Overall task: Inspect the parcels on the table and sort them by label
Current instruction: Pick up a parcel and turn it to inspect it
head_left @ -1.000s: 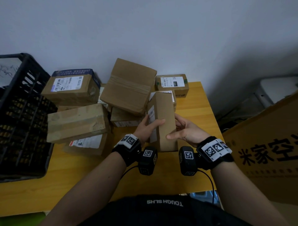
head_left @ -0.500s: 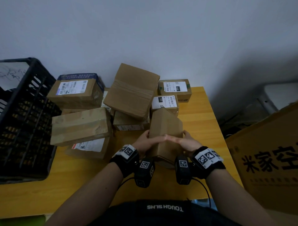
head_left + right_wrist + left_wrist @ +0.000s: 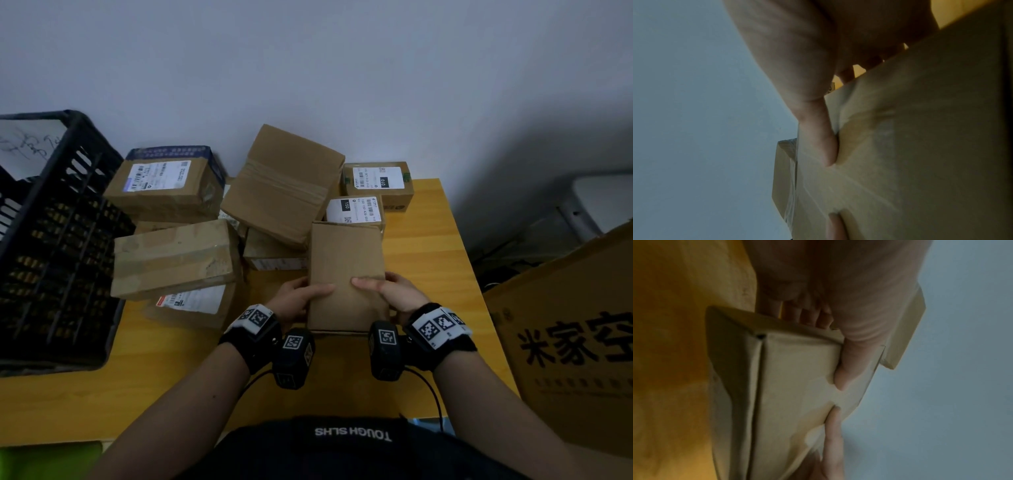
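Turned since a second ago, the plain cardboard parcel [image 3: 346, 270] now shows a broad, unlabelled brown face upward, where earlier it stood on edge with a white label visible on its side; it is held over the near middle of the yellow wooden table [image 3: 431, 246]. Both hands grip it: the left hand [image 3: 297, 297] clasps its left edge with the thumb laid across the top face and fingers tucked beneath; the right hand [image 3: 394, 293] mirrors this on the right edge, thumb on top, fingers under; the two thumb tips point toward each other without touching. Behind it lies the heap of parcels; a small box with a "150" label [image 3: 354, 209] sits just beyond the held parcel, another marked "010" [image 3: 376, 180] farther back by the wall, and a tilted taped box [image 3: 284, 181] leans atop the pile. At the left stands a black plastic crate [image 3: 58, 240]; at the right, a large printed carton [image 3: 568, 335].
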